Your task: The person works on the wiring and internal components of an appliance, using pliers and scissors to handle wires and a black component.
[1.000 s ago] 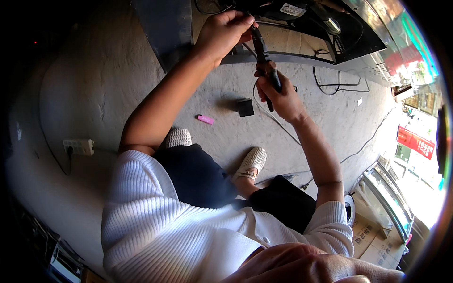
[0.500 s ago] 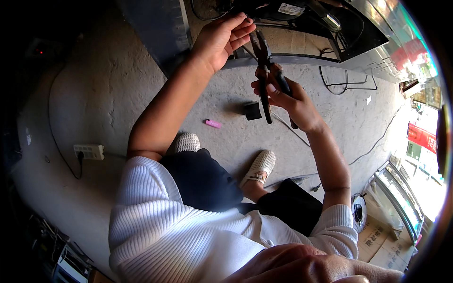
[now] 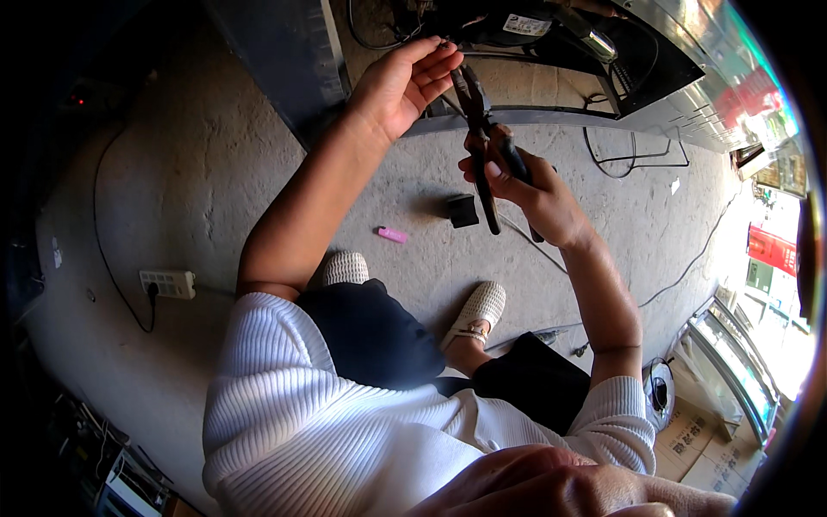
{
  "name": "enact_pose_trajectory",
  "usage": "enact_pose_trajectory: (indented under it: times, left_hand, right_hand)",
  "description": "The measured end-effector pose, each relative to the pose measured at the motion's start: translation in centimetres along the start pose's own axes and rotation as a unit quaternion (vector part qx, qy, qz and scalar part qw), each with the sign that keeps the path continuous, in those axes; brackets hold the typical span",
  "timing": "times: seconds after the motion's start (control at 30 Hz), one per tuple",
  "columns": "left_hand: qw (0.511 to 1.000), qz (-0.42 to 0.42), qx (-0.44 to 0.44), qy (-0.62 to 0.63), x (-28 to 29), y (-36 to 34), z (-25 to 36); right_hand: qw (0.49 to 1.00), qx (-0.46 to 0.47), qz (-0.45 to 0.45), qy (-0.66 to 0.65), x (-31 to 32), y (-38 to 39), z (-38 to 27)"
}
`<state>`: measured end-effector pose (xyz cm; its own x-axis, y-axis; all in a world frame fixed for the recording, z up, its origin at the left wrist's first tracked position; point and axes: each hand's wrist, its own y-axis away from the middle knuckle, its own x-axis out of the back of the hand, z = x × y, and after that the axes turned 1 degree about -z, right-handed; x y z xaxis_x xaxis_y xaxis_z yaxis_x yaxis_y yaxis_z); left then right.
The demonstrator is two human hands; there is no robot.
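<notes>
Fingers of right hand (image 3: 551,202): wrapped round pliers (image 3: 479,114), dark worn head, black grips, jaws parted; handles now spread, together one second ago. Left hand (image 3: 389,93), just beside the plier tips: thumb and forefinger nearly meeting, others loosely bent, less closed than earlier; cannot tell whether they pinch the dark speck there. Beyond the fingertips: dark machinery (image 3: 493,31), shadowed, cut off above

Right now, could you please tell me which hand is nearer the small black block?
Right. In the picture, the right hand, holding pliers, is just right of the black block; the left hand is farther away, up by the dark machinery.
</notes>
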<state>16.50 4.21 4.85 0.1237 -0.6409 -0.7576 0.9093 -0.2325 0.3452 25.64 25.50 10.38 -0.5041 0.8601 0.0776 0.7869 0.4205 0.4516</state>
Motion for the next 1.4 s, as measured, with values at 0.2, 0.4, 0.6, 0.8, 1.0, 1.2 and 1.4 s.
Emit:
enact_pose_trajectory:
  times: [0.2,0.4,0.6,0.8,1.0,1.2,1.4]
  left_hand:
    - [1.0,0.0,0.002,0.007,0.1,-0.1,0.0]
    - [1.0,0.015,0.005,0.025,0.0,-0.2,-0.3]
    - [0.999,0.009,0.009,0.048,0.3,0.1,-0.4]
    - [0.982,0.108,-0.154,0.022,-0.8,-0.2,-1.2]
    - [0.929,0.24,-0.279,-0.038,-1.3,-6.2,-1.4]
    - [0.89,0.331,-0.295,-0.108,1.8,-13.1,-0.2]
    - [0.924,0.337,-0.161,-0.079,6.5,-18.2,4.4]
  right_hand:
    - [1.0,0.002,-0.001,0.018,-0.1,0.2,-0.3]
    - [0.996,0.018,0.003,0.089,-0.6,0.8,-0.6]
    - [0.942,0.02,-0.103,0.319,-0.4,3.9,1.8]
    - [0.818,-0.023,-0.12,0.562,1.4,8.1,16.4]
    - [0.801,0.006,-0.055,0.596,5.4,8.8,25.1]
    - [0.823,0.242,0.075,0.508,4.7,3.4,14.4]
    - [0.738,0.487,0.195,0.425,5.9,0.1,4.0]
